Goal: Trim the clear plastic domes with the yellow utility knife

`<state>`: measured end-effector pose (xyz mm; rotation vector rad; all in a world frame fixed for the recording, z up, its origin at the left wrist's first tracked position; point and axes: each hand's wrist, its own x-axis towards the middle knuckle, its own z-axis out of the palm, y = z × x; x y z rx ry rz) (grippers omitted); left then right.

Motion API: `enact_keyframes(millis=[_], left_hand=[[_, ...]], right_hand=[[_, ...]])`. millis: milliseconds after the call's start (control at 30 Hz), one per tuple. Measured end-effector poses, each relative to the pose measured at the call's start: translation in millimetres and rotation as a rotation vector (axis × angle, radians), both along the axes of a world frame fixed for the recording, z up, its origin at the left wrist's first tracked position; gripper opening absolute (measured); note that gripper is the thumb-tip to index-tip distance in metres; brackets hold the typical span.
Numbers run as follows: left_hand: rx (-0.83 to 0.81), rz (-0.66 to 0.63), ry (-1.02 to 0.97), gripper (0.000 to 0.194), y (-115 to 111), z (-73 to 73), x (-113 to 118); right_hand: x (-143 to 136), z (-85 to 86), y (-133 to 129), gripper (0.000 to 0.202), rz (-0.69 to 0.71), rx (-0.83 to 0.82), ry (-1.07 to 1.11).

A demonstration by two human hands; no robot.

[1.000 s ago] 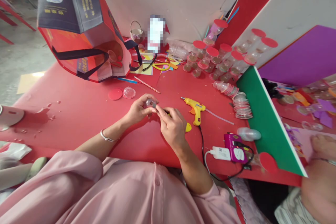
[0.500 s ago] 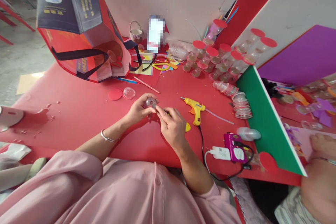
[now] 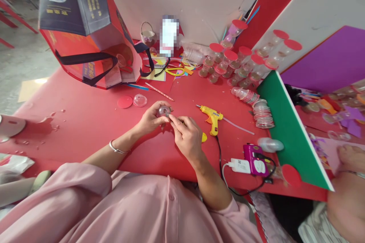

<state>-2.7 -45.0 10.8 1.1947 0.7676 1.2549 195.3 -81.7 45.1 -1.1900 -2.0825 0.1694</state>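
Over the red table [image 3: 94, 129], my left hand [image 3: 152, 117] has its fingers wrapped round a small clear plastic cup [image 3: 164, 111]. My right hand [image 3: 185, 133] is closed in a pinch at the cup's near right edge; a small yellow and dark tool shows partly under its fingers, mostly hidden. A yellow glue gun [image 3: 212, 118] lies to the right of my right hand. Beyond my left hand are a clear dome lid [image 3: 140, 100] and a red disc [image 3: 124, 102]. A yellow object [image 3: 203, 137] sits beside my right hand.
A large red and black bag [image 3: 99, 41] lies at the back left. Behind are scissors [image 3: 175, 71] and a phone [image 3: 169, 36]. Clear cups with red discs [image 3: 230, 55] stand back right, by a green divider [image 3: 293, 133]. Another person's arm [image 3: 346, 193] is far right.
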Motion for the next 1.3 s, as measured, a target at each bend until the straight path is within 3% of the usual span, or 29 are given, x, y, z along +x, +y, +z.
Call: enact_keyframes(millis=[267,533,1300], left_hand=[[0.006,0.000,0.050,0.046,-1.7,4.7,-0.4],[-0.007,-0.009,0.021,0.051,-0.7,2.5,-0.8],[0.022,-0.041,0.069,0.038,-3.7,9.9,-2.6]], right_hand=[[0.0,0.6,-0.1,0.031,-0.009,-0.014,-0.005],[-0.2,2.5,0.2,0.029,0.016,-0.042,0.034],[0.3,-0.6,-0.4,0.031,-0.010,0.081,-0.015]])
